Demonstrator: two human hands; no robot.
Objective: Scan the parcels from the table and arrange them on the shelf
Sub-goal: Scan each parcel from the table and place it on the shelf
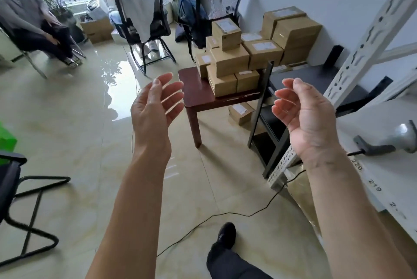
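A: Log entry. Both my hands are raised, palms facing each other. Left hand (155,107) has its fingers spread and nearly straight, holding nothing. Right hand (302,114) has its fingers loosely curled, also holding nothing.

B: Where are the parcels?

A: Parcels (234,62) sit stacked on the small brown table (196,93), far centre, with more piled behind against the wall. The scanner (392,141) lies on the white shelf (370,165) at near right, apart from my right hand.

B: Which step, then?

A: My judgement: the approach, before any pick-up. Nothing is scanned or shelved that I can see. The next move calls for stepping toward the table and taking a top parcel two-handed, then fetching the scanner.
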